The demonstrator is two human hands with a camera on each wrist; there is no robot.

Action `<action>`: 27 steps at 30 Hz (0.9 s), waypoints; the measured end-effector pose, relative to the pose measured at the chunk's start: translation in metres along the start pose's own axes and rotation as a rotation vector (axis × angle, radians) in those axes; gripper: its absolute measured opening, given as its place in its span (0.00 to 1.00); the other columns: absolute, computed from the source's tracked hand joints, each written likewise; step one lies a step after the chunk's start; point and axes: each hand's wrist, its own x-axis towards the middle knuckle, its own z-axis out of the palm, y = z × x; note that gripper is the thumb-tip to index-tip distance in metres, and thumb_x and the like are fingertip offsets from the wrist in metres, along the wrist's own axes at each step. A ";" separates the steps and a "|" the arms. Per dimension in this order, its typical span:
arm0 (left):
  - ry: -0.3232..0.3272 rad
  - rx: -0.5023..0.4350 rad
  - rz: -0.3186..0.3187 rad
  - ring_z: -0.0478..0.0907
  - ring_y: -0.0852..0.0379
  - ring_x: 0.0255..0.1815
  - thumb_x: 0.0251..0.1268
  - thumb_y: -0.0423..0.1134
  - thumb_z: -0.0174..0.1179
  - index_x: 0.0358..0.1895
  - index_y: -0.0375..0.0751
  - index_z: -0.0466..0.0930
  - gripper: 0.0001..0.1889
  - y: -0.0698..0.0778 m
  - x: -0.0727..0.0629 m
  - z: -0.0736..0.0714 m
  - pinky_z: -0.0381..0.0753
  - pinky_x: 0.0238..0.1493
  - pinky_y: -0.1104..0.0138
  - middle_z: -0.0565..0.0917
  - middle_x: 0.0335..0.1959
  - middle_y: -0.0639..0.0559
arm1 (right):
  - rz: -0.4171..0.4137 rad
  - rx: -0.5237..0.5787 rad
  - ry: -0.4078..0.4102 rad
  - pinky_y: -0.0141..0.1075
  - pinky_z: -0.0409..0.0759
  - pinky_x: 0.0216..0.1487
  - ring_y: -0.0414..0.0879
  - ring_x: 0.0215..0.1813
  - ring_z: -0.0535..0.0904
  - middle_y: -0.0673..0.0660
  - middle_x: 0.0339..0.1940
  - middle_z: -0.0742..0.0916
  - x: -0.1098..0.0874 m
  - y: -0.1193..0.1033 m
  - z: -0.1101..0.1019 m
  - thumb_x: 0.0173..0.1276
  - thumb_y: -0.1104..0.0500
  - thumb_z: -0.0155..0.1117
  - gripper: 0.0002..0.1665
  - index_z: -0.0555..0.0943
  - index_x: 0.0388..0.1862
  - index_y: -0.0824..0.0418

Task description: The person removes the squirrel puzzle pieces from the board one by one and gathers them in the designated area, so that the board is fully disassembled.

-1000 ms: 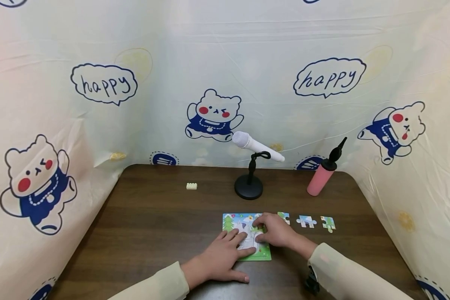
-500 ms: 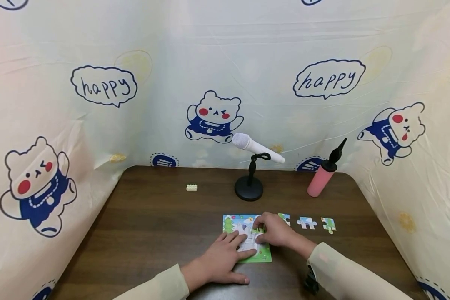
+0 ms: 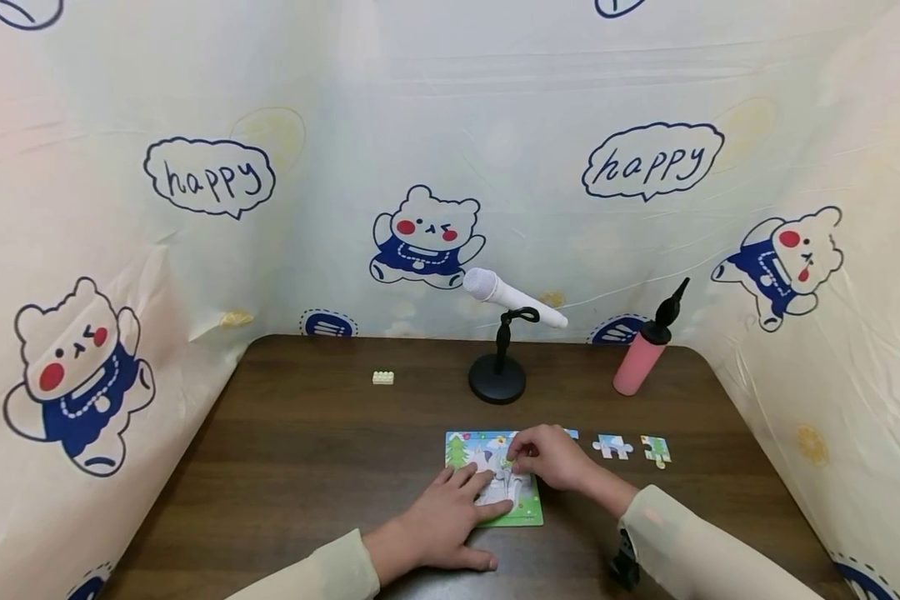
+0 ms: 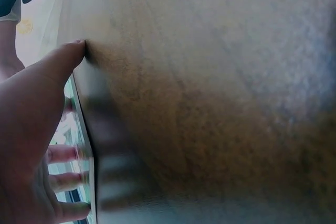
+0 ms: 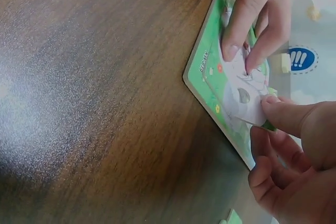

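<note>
A small picture puzzle board (image 3: 456,450) lies near the table's front edge. My left hand (image 3: 450,512) rests flat on it, with straight fingers (image 5: 247,24) pressing its lower part. Its thumb (image 4: 68,56) lies on the dark wood. My right hand (image 3: 546,458) is curled over the board's right side and pinches a white-and-green puzzle piece (image 5: 247,106) against the board, thumb (image 5: 294,116) at the piece's edge. In the head view the piece is mostly hidden under the fingers.
Two loose puzzle pieces (image 3: 612,446) (image 3: 656,448) lie right of the board, and a third (image 3: 572,433) peeks out behind my right hand. Farther back are a white microphone (image 3: 513,298) on a black stand, a pink pump (image 3: 640,362) and a cream brick (image 3: 382,377). Printed cloth walls surround the brown table (image 3: 307,450).
My right hand has shifted slightly left over the board with the piece, covering more of the nearest loose piece. The left hand has stayed in place.
</note>
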 end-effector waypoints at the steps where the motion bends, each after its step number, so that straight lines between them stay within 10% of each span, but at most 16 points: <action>1: -0.002 0.007 0.002 0.66 0.37 0.76 0.64 0.80 0.46 0.78 0.73 0.63 0.40 0.000 0.000 -0.001 0.72 0.65 0.39 0.66 0.77 0.45 | 0.002 0.005 -0.004 0.35 0.76 0.39 0.40 0.34 0.76 0.41 0.31 0.85 0.000 0.000 -0.001 0.69 0.61 0.71 0.04 0.89 0.39 0.52; 15: -0.026 0.056 0.003 0.67 0.37 0.75 0.64 0.80 0.46 0.78 0.73 0.63 0.40 0.002 0.001 -0.003 0.75 0.61 0.38 0.67 0.77 0.44 | -0.004 0.065 -0.020 0.38 0.80 0.45 0.42 0.41 0.81 0.46 0.40 0.90 -0.005 0.008 -0.025 0.71 0.60 0.70 0.05 0.91 0.42 0.55; 27: -0.004 0.077 -0.002 0.66 0.37 0.76 0.65 0.80 0.46 0.79 0.73 0.61 0.40 0.004 -0.001 -0.003 0.74 0.63 0.38 0.67 0.77 0.44 | -0.020 0.015 -0.002 0.33 0.81 0.41 0.36 0.39 0.80 0.45 0.39 0.90 -0.065 0.071 -0.078 0.69 0.58 0.71 0.03 0.90 0.40 0.53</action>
